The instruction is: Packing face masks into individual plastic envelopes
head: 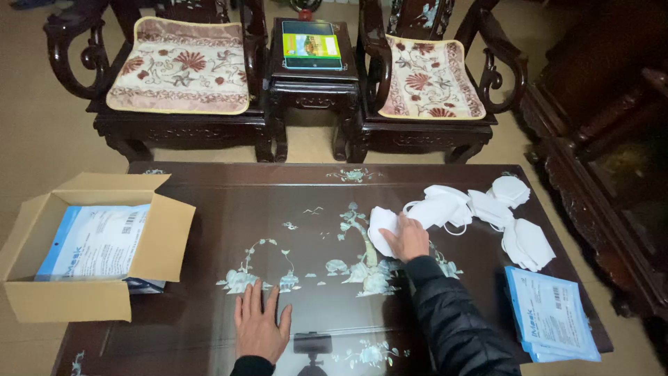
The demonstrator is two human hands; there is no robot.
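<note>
Head view: left hand (261,326) flat on dark inlaid table (209,209), fingers spread, gripping nothing. Right hand (407,238) pressed on white face mask (380,228) at table's middle, fingers lightly curled over its edge. More loose masks (501,209) just beyond; blue-white packets (550,317) near right; open cardboard box (83,244) far left.

The room is dim and warm-toned, and the dark glossy table (292,202) mirrors a faint silhouette near its front edge. The white masks (487,209) are the brightest patch, slightly washed out. Chairs (181,76) bow outward at the wide-angle edges; the right side sinks into shadow.
</note>
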